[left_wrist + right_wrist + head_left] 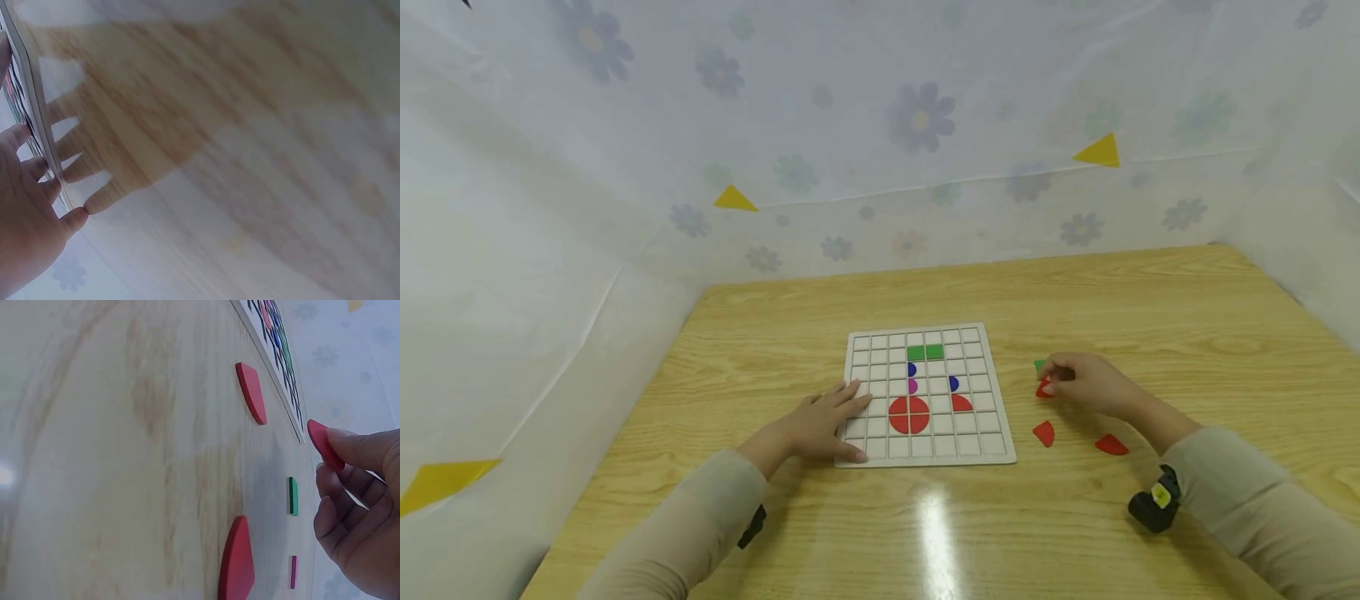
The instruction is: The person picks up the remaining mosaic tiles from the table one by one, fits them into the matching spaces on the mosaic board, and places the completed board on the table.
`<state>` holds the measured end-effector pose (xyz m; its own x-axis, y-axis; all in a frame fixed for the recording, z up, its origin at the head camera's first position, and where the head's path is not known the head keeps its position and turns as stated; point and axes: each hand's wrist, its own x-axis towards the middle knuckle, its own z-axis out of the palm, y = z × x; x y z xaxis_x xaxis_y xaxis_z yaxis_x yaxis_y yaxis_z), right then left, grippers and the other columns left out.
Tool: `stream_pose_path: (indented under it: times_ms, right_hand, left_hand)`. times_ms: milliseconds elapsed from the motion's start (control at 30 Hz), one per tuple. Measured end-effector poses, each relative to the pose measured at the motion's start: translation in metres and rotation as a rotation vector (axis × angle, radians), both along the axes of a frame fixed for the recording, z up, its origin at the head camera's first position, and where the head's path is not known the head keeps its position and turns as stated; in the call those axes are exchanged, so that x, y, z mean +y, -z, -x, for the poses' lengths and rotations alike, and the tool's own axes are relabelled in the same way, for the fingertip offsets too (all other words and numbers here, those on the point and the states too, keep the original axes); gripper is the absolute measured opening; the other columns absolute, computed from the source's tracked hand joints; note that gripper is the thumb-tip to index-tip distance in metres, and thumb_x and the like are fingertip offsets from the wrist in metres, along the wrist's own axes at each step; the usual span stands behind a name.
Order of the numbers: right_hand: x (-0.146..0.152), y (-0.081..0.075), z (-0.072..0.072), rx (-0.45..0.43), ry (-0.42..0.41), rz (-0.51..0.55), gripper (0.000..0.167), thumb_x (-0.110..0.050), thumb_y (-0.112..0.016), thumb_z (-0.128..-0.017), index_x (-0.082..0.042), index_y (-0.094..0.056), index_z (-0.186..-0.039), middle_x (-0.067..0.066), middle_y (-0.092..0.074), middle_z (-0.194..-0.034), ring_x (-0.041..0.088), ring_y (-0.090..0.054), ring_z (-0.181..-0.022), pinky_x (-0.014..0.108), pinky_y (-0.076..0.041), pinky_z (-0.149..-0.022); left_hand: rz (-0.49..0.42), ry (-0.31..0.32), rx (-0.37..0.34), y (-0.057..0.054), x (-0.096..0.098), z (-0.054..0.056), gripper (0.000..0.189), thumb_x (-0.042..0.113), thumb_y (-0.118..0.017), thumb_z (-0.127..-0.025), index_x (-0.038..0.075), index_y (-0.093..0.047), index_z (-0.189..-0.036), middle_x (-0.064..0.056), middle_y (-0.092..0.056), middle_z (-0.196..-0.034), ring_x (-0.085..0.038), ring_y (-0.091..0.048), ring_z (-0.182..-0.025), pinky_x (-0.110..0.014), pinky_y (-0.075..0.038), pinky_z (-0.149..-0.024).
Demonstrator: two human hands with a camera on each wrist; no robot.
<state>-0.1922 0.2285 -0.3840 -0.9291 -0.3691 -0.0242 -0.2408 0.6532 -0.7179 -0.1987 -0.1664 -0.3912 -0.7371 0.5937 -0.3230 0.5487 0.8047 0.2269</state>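
Note:
A white grid board [973, 446] lies on the table, bearing red, green, blue and magenta pieces in some squares. My left hand [826, 421] rests on its left edge with fingers spread; in the left wrist view the fingertips [76, 217] touch the board's rim. To the right of the board, my right hand [1086, 382] pinches a red quarter-circle piece [324, 445] between thumb and fingers, raised off the table. Below that hand lie two more red quarter-circle pieces, one nearer the board [1044, 433] and one farther right [1112, 445]. A green piece [293, 496] lies beyond them.
A magenta piece [294, 572] shows on the table in the right wrist view. White flowered sheeting [865, 225] walls in the wooden table [775, 333] at the back and sides, with yellow triangles on it. Each wrist wears a black camera [1156, 502].

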Motion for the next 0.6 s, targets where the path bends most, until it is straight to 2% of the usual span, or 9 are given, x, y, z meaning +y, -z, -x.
stream_pose_path:
  times_ms: [200, 600]
  right_hand:
    - [-0.004, 0.0, 0.001, -0.017, 0.015, 0.033, 0.011, -0.007, -0.057, -0.082, -0.001, -0.057, -0.092, 0.004, -0.055, -0.079, 0.017, -0.049, -0.071, 0.03, -0.042, -0.06]
    - [-0.013, -0.001, 0.001, 0.004, 0.042, 0.031, 0.01, -0.011, -0.061, -0.08, -0.005, -0.056, -0.087, 0.003, -0.053, -0.078, 0.018, -0.047, -0.07, 0.031, -0.04, -0.06]
  left_hand:
    - [0.005, -0.008, -0.009, -0.001, 0.001, 0.001, 0.084, 0.061, -0.052, -0.072, 0.022, -0.019, -0.139, -0.003, -0.005, -0.144, -0.023, 0.0, -0.13, -0.049, -0.011, -0.098]
    - [0.009, -0.007, -0.013, 0.001, 0.0, 0.002, 0.085, 0.062, -0.051, -0.071, 0.023, -0.018, -0.139, -0.002, -0.004, -0.144, -0.022, 0.0, -0.13, -0.049, -0.011, -0.098]
